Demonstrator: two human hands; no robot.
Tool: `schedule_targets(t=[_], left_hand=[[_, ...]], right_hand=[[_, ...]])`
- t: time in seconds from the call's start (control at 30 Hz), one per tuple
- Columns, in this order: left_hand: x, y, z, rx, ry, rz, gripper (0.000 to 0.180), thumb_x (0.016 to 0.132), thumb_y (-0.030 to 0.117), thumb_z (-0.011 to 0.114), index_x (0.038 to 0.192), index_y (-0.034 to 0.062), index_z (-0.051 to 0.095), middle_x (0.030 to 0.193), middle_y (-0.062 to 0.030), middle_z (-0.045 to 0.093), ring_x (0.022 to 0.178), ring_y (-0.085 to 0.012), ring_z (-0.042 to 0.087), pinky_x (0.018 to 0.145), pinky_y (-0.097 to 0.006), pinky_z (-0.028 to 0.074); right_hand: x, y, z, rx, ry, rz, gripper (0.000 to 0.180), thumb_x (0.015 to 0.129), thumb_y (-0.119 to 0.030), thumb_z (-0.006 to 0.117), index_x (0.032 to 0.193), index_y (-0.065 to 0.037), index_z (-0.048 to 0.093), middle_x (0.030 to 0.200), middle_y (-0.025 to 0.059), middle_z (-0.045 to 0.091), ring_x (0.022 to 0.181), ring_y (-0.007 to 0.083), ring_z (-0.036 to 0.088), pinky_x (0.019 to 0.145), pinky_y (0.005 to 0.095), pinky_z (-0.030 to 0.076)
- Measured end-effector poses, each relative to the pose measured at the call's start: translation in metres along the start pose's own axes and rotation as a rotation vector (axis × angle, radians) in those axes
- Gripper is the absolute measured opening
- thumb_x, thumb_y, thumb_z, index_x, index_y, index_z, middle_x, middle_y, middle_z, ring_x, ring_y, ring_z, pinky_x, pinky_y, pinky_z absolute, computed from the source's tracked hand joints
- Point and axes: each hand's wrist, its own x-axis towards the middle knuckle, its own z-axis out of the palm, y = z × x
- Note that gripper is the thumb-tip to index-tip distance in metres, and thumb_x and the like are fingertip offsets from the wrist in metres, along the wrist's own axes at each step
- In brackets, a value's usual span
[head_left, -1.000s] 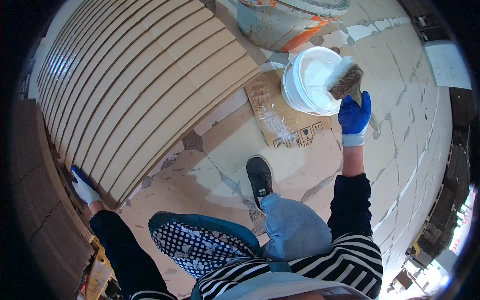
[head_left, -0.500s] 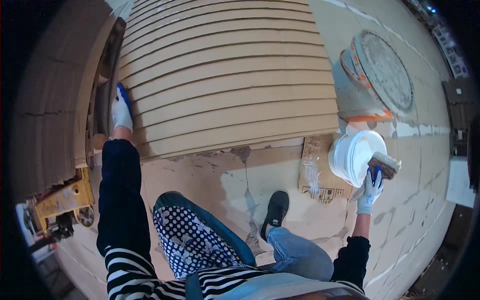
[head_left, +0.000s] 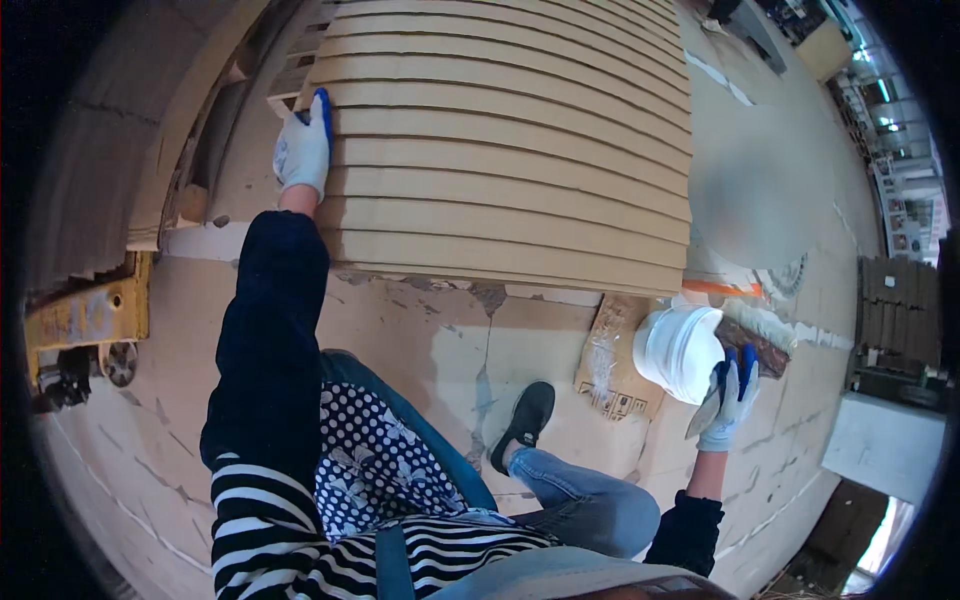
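Observation:
My left hand (head_left: 303,150), in a white glove with blue fingertips, rests at the left edge of a stack of overlapping tan cardboard sheets (head_left: 500,175). Its fingers reach along the edge; some are partly hidden. My right hand (head_left: 732,398), gloved alike, is closed around a wide brush (head_left: 757,347) with a dark brown body. The brush is at the right rim of a white bucket (head_left: 672,350), its pale bristles mostly out of sight. A flat, greyish pointed piece (head_left: 705,412) shows beside the right palm; I cannot make out what it is.
The bucket stands on a flattened cardboard piece (head_left: 612,365). Behind it a blurred patch covers a large container, whose orange band (head_left: 718,287) shows. A brown cardboard stack (head_left: 120,130) and yellow metal equipment (head_left: 95,315) are at left, a white box (head_left: 885,447) at right.
The view has shifted, with the stack now farther right. My left hand is slightly farther along its left edge. The brush has turned, so less of its bristles shows at the bucket rim.

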Motion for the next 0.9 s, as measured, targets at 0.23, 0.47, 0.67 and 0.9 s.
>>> schedule_targets(t=[0.23, 0.47, 0.67, 0.9], left_hand=[[-0.003, -0.012, -0.007, -0.008, 0.042, 0.07, 0.069, 0.08, 0.06, 0.043, 0.114, 0.0012, 0.055, 0.105, -0.0249, 0.058, 0.099, -0.0375, 0.056, 0.085, -0.043, 0.042], [-0.002, -0.009, 0.01, -0.03, 0.011, 0.049, 0.07, 0.08, 0.061, 0.043, 0.11, -0.0014, 0.055, 0.102, -0.0251, 0.059, 0.096, -0.0369, 0.057, 0.083, -0.043, 0.043], [-0.001, -0.009, 0.014, -0.017, 0.041, 0.075, 0.07, 0.08, 0.061, 0.043, 0.108, -0.0024, 0.055, 0.102, -0.0256, 0.058, 0.096, -0.0367, 0.057, 0.082, -0.043, 0.043], [-0.001, -0.014, 0.002, 0.011, 0.074, 0.063, 0.069, 0.081, 0.06, 0.043, 0.106, -0.0035, 0.055, 0.101, -0.0266, 0.058, 0.095, -0.037, 0.056, 0.082, -0.043, 0.043]], right_hand=[[0.178, -0.186, 0.024, 0.406, 0.012, -0.323, 0.03, 0.07, 0.0, 0.07, 0.099, 0.0, 0.06, 0.101, 0.0158, 0.06, 0.092, 0.0287, 0.058, 0.076, 0.0345, 0.048], [0.273, -0.238, 0.129, 0.961, -0.279, 0.36, 0.028, 0.078, -0.024, 0.067, 0.084, 0.002, 0.067, 0.07, 0.0106, 0.063, 0.059, 0.015, 0.057, 0.056, 0.0288, 0.044], [0.232, -0.22, 0.187, 0.762, -0.317, 0.089, 0.041, 0.079, -0.036, 0.065, 0.077, 0.004, 0.066, 0.056, 0.0108, 0.058, 0.053, 0.0138, 0.054, 0.052, 0.029, 0.042], [0.351, -0.226, 0.191, 0.895, -0.144, 0.291, 0.049, 0.075, -0.042, 0.064, 0.068, 0.006, 0.063, 0.056, 0.0159, 0.056, 0.056, 0.0225, 0.056, 0.06, 0.0358, 0.043]])
